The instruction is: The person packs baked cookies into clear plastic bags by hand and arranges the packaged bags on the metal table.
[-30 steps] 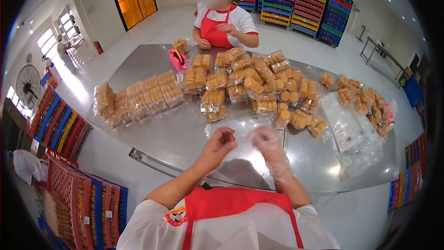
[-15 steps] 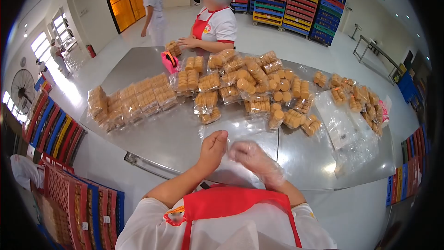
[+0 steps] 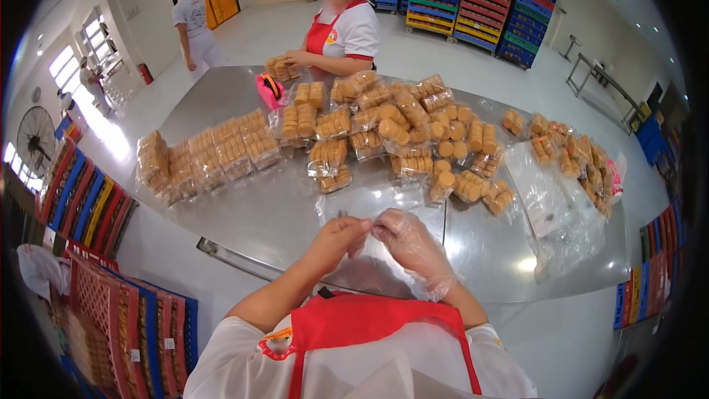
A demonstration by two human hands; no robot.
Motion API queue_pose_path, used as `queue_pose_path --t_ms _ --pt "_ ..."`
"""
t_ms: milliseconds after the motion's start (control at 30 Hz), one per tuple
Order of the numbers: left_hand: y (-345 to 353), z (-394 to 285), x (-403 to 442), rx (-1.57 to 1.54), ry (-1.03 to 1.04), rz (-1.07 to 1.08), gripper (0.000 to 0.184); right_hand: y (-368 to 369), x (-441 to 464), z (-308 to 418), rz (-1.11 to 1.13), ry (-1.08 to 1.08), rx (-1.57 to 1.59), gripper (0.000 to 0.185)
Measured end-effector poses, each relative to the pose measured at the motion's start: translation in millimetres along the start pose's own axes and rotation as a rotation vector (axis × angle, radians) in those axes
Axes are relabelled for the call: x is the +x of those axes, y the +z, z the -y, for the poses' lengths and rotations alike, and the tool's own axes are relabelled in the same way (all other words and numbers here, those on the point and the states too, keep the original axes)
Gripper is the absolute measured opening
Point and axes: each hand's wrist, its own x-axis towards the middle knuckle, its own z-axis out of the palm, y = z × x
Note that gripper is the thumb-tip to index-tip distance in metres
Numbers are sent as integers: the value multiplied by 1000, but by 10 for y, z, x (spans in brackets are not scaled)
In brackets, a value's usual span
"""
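Observation:
Near the front of the steel table (image 3: 295, 233), my bare left hand (image 3: 341, 240) is closed, its thumb and fingers pinched together. My right hand (image 3: 402, 238), in a clear plastic glove, is closed too, and its fingertips meet those of the left. Whatever lies between the fingertips is too small to make out. Beyond my hands lies a pile of clear bags of round biscuits (image 3: 395, 129). More bagged biscuits stand in neat rows (image 3: 221, 149) at the left. Flat clear plastic bags (image 3: 543, 192) lie to the right.
Across the table a co-worker (image 3: 343, 37) in a red apron touches a biscuit pack (image 3: 283, 69) beside a pink and black item (image 3: 270, 91). Another person (image 3: 192, 22) is at the back left. Stacked crates (image 3: 480, 7) stand behind; more crates (image 3: 140, 318) are at the lower left.
My hands have come together at the fingertips. The co-worker opposite has turned and moved left, now touching the biscuit pack. The person in the hairnet has moved left.

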Motion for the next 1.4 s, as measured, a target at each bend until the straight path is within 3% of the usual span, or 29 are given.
queue_pose_path --t_ms 133,367,533,633,833,1033,1133,1333,1400 --pt "14 33 -74 -110 -41 9 30 26 -48 84 -79 -36 30 5" --pt "26 -79 -206 -256 19 249 30 -124 -90 280 -7 -87 24 10" --pt "244 -453 -407 -43 114 325 31 -274 -107 515 -84 -279 -9 21" --pt "429 -607 -514 78 210 282 19 -268 -114 572 -192 -382 35 26" --pt "476 -502 -489 360 247 215 12 -150 -128 425 -232 -309 161 28" --pt "483 -455 -451 287 150 92 7 -138 -112 300 -200 -320 133 18" --pt "404 -403 -388 292 84 -12 6 -103 -103 240 -151 -330 118 27" --pt "396 -339 -248 114 119 -52 9 87 -199 92 -21 41 996 49" --pt "317 -236 -212 -43 128 -96 12 229 -222 -46 -108 79 1021 37"
